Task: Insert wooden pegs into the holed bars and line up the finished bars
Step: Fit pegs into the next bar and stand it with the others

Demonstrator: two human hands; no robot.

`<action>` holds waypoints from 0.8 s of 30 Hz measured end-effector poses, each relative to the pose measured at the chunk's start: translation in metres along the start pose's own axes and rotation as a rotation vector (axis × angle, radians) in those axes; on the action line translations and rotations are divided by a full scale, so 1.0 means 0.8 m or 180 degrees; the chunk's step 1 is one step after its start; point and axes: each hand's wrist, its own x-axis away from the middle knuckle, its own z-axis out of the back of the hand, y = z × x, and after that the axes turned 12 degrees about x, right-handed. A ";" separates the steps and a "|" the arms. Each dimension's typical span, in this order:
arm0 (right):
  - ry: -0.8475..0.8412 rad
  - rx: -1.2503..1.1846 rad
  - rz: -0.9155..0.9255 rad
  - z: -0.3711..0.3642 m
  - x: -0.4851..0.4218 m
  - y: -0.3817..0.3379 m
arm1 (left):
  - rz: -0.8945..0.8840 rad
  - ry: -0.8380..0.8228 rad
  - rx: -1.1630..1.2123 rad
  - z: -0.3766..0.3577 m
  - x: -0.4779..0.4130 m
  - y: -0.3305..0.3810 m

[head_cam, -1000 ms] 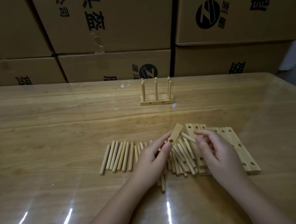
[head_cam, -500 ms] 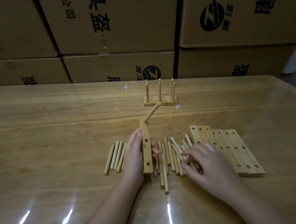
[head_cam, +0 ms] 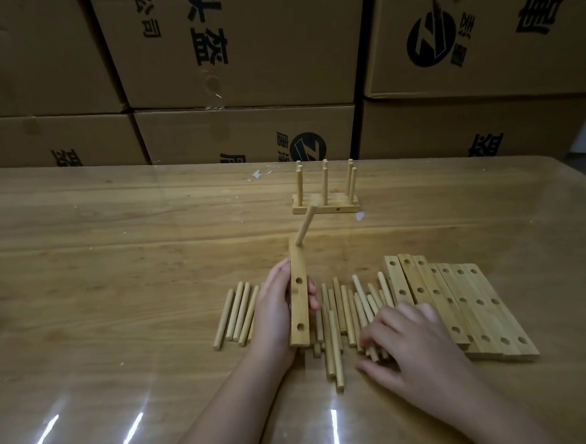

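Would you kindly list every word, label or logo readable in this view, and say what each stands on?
"盔", below a cut-off character: upper middle cardboard box.
"公司": the same box.
"唐": upper right cardboard box.
Round logo with a Z-like mark: upper right box and lower middle cardboard box; small characters beside it too blurred.
Other characters on the lower boxes: cut off by the table, unreadable.

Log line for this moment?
left hand: holds pale wooden holed bar, one round wooden peg in, two holes empty | right hand: on loose pegs
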 end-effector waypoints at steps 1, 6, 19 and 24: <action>0.0010 -0.0043 0.0001 0.001 0.000 0.000 | 0.0028 0.0010 0.0075 0.000 0.000 0.001; 0.0201 -0.0312 -0.0104 0.006 0.000 0.002 | 0.0163 -0.0011 0.0103 0.000 -0.004 0.002; 0.0672 -0.1913 -0.0778 0.005 -0.004 0.003 | 0.0152 -0.0287 -0.0340 0.007 -0.001 -0.002; 0.0650 -0.1516 -0.0625 0.001 -0.005 0.001 | -0.0010 -0.0622 -0.0612 0.002 0.004 0.000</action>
